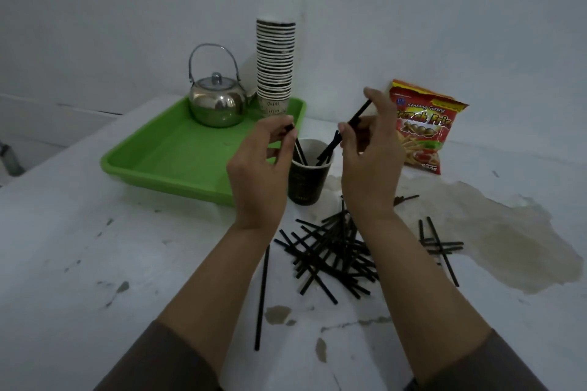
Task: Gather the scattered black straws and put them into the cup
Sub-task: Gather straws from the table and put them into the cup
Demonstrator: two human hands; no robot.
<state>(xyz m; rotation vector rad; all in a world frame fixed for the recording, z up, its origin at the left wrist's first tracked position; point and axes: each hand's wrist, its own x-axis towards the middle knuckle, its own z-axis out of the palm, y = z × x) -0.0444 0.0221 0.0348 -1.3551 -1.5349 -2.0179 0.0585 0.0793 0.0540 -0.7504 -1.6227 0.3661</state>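
A dark paper cup (306, 182) stands on the white table, just right of the green tray. Black straws lean inside it. My left hand (259, 171) hovers at the cup's left rim and pinches the top of a black straw (298, 149) whose lower end is in the cup. My right hand (370, 162) is at the cup's right side and pinches another black straw (357, 116), which slants down into the cup. A pile of several black straws (333, 251) lies scattered on the table in front of the cup, partly hidden by my right forearm.
A green tray (171, 152) at the back left holds a steel kettle (217, 98) and a tall stack of paper cups (275, 63). A red snack bag (422, 127) leans at the back right. One long straw (262, 298) lies alone near my left forearm. More straws (440, 247) lie right.
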